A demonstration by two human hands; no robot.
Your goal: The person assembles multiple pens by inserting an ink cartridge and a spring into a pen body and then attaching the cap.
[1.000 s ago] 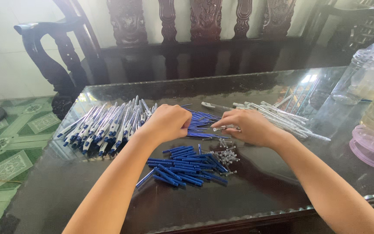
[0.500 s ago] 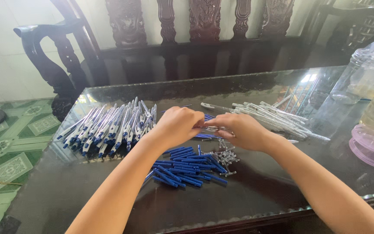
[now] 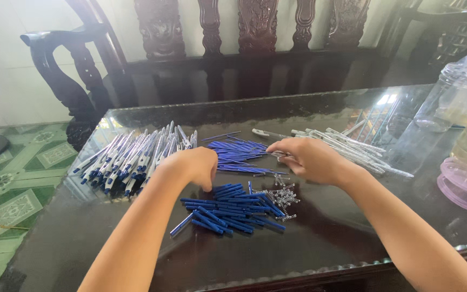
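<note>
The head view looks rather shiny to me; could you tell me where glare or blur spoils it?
In the head view, window glare whitens the glass tabletop at the far right; the dark top mirrors the chair backs; the clear jars wash out; the left hand and right hand look only slightly soft; the springs stay sharp.

Dark glass-topped table [image 3: 325, 108], finished pens [image 3: 131, 157], blue caps [image 3: 228, 213], springs [image 3: 282, 197], clear barrels [image 3: 352, 148], plastic jars [image 3: 460, 97]
</note>
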